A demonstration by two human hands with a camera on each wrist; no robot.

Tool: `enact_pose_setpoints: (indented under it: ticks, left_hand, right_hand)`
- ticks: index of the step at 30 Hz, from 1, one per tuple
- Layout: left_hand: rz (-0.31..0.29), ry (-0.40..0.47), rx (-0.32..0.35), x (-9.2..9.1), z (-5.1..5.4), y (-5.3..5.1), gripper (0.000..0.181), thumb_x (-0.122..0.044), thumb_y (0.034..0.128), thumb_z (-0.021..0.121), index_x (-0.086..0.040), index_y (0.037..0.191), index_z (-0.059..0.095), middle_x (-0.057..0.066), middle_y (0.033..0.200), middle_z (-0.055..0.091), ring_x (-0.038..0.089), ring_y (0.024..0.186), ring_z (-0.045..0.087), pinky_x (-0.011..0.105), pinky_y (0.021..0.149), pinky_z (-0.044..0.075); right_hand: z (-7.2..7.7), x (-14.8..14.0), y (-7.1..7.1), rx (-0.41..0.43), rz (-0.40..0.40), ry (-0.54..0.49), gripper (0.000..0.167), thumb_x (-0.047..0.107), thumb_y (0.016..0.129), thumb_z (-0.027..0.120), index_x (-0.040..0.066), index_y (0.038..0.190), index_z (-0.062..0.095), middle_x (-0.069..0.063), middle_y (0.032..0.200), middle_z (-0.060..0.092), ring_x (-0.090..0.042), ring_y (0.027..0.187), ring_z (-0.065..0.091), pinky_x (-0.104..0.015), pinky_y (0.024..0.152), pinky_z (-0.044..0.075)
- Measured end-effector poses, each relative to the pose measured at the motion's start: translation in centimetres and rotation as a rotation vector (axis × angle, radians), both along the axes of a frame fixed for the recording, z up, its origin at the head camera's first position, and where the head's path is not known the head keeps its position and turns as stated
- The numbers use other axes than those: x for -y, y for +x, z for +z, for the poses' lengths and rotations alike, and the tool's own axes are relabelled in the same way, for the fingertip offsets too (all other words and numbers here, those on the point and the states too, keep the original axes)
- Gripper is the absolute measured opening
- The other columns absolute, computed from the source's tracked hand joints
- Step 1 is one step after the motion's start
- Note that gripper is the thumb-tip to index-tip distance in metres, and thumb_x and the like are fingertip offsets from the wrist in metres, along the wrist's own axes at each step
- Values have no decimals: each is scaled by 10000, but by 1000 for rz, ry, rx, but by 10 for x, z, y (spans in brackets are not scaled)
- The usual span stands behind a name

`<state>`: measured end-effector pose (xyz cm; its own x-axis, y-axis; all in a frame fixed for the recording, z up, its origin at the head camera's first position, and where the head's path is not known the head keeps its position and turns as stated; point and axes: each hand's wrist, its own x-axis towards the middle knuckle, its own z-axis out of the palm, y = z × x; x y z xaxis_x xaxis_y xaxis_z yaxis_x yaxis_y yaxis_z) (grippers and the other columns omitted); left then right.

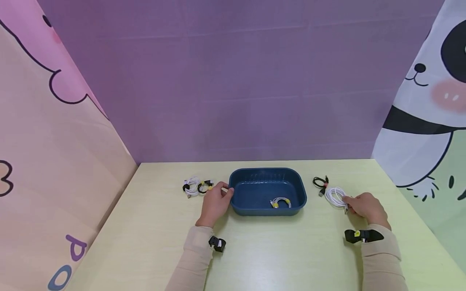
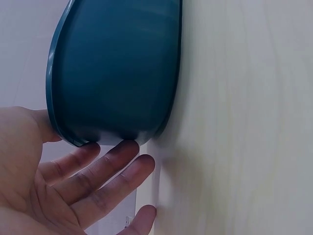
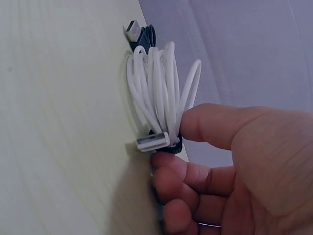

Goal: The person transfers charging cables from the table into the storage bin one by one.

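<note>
- Nearest us, the right hand (image 1: 367,207) pinches the coiled white cable (image 3: 156,88) between thumb and forefinger, right of the tray; we judge the step in hand to be taking up this coil.
- We think the next move calls for a firm pinch at the black tie (image 3: 175,146), so that the loops rise together; whether the coil is clear of the table (image 1: 273,254) we cannot tell.
- Beside it, the left hand (image 1: 214,205) grips the left end of the blue tray (image 1: 267,212), which we take as steadying.
- Only the left wrist view shows us fingertips against the tray's outer wall; only the head view shows the yellow-tied coil (image 1: 281,199) inside.
- The right wrist view gives us the metal plug (image 3: 153,142) end-on, and that black tie, which the head view hides.
- Farther off, we see a black cable (image 1: 323,186) just beyond the pinched coil, and, left of the tray, a white bundle (image 1: 193,185) beside a dark one (image 1: 204,186).
</note>
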<state>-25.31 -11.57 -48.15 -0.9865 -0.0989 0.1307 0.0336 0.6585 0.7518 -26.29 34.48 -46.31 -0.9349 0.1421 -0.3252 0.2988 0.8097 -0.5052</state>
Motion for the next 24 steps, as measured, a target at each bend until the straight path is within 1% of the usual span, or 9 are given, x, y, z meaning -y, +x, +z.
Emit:
enact_pose_setpoints:
  ticks: [8, 12, 16, 19, 20, 22, 24]
  left_hand:
    - [-5, 2, 3, 1, -1, -1, 255, -296, 1017, 626, -88, 1151, 683, 56, 832, 720, 151, 665, 597, 291, 617, 463]
    - [-6, -2, 7, 1, 0, -1, 257, -290, 1018, 627, -85, 1162, 680, 59, 836, 718, 157, 675, 598, 290, 623, 462]
    - [-3, -5, 9, 0, 1, 1, 258, -282, 1019, 627, -79, 1170, 677, 63, 844, 719, 164, 688, 600, 286, 626, 461]
    - [-1, -4, 13, 0, 2, 2, 258, -283, 1021, 624, -81, 1172, 678, 64, 850, 720, 165, 698, 602, 286, 635, 463]
    - [-2, -4, 12, 0, 2, 2, 256, -282, 1021, 624, -81, 1170, 679, 65, 850, 721, 166, 696, 604, 289, 634, 465]
    - [-3, -3, 12, 0, 2, 2, 258, -287, 1021, 623, -82, 1168, 680, 64, 850, 722, 163, 693, 605, 292, 636, 466]
    - [-3, -3, 11, 0, 2, 2, 260, -289, 1020, 625, -82, 1167, 679, 62, 847, 721, 158, 687, 604, 294, 630, 466]
  right_hand:
    - [-1, 0, -1, -13, -6, 1, 454, 456, 981, 524, 119, 721, 681, -46, 784, 648, -239, 801, 552, -335, 664, 365]
    - [-1, 0, -1, -24, -9, 2, 438, 435, 972, 518, 112, 727, 683, -77, 820, 653, -251, 806, 550, -334, 659, 366]
    - [1, 0, 0, -52, -2, 13, 430, 424, 964, 509, 99, 750, 691, -146, 912, 673, -280, 838, 560, -335, 664, 381]
    - [2, -1, 0, -65, 1, 19, 449, 437, 975, 505, 75, 804, 709, -218, 1019, 672, -311, 882, 568, -353, 691, 406]
    - [2, -2, 0, -69, 0, 19, 454, 441, 979, 505, 72, 811, 710, -228, 1032, 670, -317, 889, 569, -357, 697, 408]
    - [3, -2, 0, -80, 0, 21, 461, 448, 983, 504, 74, 799, 701, -221, 1010, 672, -313, 883, 568, -358, 695, 407]
    - [5, -2, 0, -95, -1, 19, 463, 450, 983, 504, 86, 758, 679, -178, 928, 675, -294, 849, 565, -351, 676, 397]
